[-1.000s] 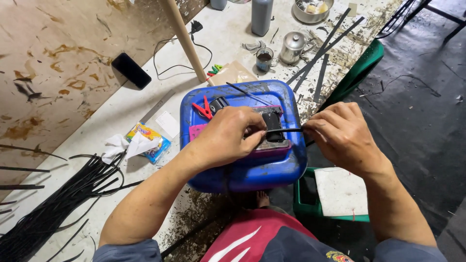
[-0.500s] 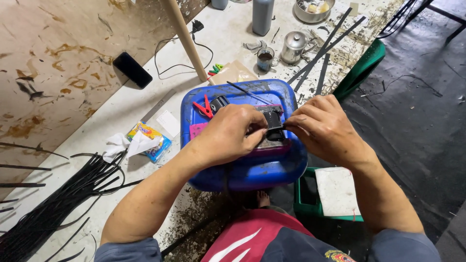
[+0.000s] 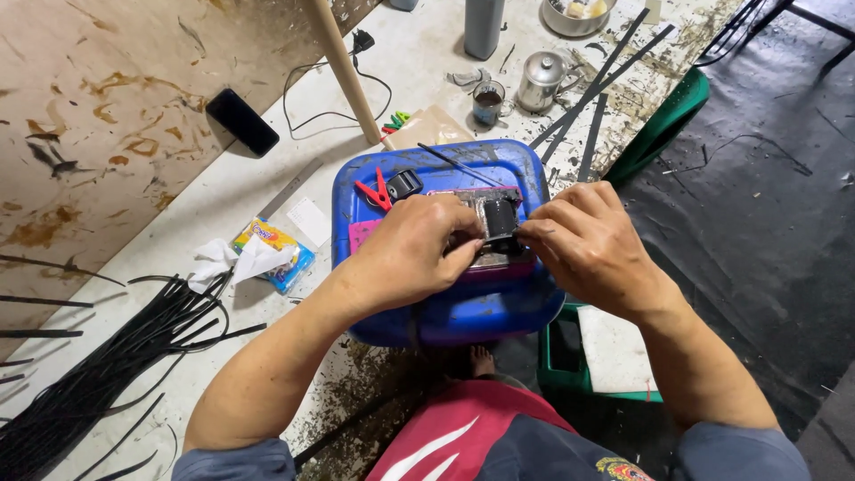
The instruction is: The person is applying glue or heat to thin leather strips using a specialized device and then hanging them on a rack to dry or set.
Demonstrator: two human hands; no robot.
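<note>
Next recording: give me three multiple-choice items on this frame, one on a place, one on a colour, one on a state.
1. Where does the red clip lie?
A. on the blue drum
B. on the floor
C. in the metal bowl

2. What colour is the phone by the wall?
A. white
B. black
C. green

3. What are both hands doing?
A. resting apart
B. holding the kettle
C. pinching a small black part

Answers: 1 A, it sits on the drum's top. 2 B, a dark slab. 3 C, left hand and right hand meet at it.

Blue jerrycan [image 3: 445,312] on littered floor [image 3: 223,187]
</note>
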